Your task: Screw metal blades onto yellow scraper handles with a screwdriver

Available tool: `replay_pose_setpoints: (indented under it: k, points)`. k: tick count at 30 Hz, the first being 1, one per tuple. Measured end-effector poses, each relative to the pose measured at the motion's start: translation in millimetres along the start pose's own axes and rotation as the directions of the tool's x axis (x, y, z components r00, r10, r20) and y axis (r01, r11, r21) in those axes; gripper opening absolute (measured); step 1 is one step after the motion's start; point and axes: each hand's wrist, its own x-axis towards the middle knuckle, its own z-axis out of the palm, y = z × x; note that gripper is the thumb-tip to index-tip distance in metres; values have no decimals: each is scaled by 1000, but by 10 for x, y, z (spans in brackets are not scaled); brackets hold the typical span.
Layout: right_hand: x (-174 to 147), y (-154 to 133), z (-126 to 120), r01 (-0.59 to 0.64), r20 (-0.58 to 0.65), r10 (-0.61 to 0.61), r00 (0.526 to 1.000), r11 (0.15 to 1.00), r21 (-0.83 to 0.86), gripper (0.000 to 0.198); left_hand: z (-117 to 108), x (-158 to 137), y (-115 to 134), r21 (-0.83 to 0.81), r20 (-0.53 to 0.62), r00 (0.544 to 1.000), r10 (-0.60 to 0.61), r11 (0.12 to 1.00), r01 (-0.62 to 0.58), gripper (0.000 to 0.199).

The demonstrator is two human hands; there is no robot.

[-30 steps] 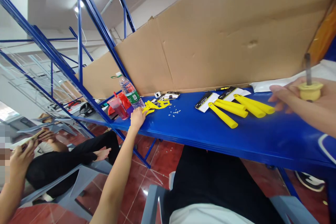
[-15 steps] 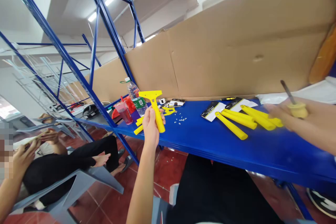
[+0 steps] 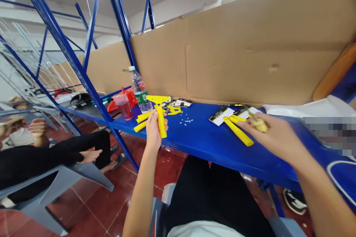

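Note:
My left hand (image 3: 154,127) is wrapped round the handle of a yellow scraper (image 3: 161,120), holding it upright with its wide T-shaped head on top. My right hand (image 3: 278,137), blurred by motion, is closed on a screwdriver with a pale yellow handle (image 3: 260,125); its dark shaft is smeared. Below and left of that hand lies a yellow scraper handle (image 3: 238,132), with others partly hidden behind the fingers. Small screws (image 3: 186,121) are scattered mid-table, near yellow scraper heads (image 3: 174,110). More yellow handles (image 3: 141,121) lie beside my left hand.
Black-and-white packs (image 3: 221,115) lie at the table's back. A water bottle (image 3: 140,92) and a red drink cup (image 3: 124,106) stand at left by the blue rack post (image 3: 118,18). Cardboard (image 3: 236,55) walls the back. A person (image 3: 91,144) sits at left.
My right hand has moved left and inward with the screwdriver, over the yellow handles. My left hand still holds the scraper upright. The view has shifted; the seated person appears lower and further left.

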Motion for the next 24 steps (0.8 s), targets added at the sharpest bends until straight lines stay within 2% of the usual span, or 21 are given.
replay_pose_setpoints:
  k: [2,5,7,8,10,12,16,20,24]
  points:
    - [160,-155,253,114,65,-113,991,994,-7,73,-54,45,8,-22,-46,999,10,1000,-11,41]
    - [614,-403,704,263,166,-260,951,965,8,45,-113,78,28,-42,-59,998,11,999,-14,41]
    - [991,-573,1041,312,312,-292,904,950,-16,27,-137,81,48,-43,-50,999,19,999,-21,41]
    - [1175,-654,1216,317,368,-283,886,948,-34,22,-146,78,61,-43,-49,998,29,999,-31,41]
    - [1498,-800,1568,251,497,-195,846,967,-49,16,-160,70,91,-44,-50,998,47,998,-49,40]
    - [1739,-910,1907,216,542,-147,828,974,-66,15,-175,62,128,-40,-38,998,55,998,-57,39]
    - [2013,-986,2457,156,581,-62,812,981,-114,27,-219,56,191,-18,-19,999,51,999,-51,39]
    - [2127,-898,2760,90,597,22,802,984,-157,30,-238,62,198,-16,-11,999,53,998,-53,38]
    - [2146,-778,2805,35,596,72,800,986,-165,33,-200,65,142,-7,13,999,37,999,-37,34]
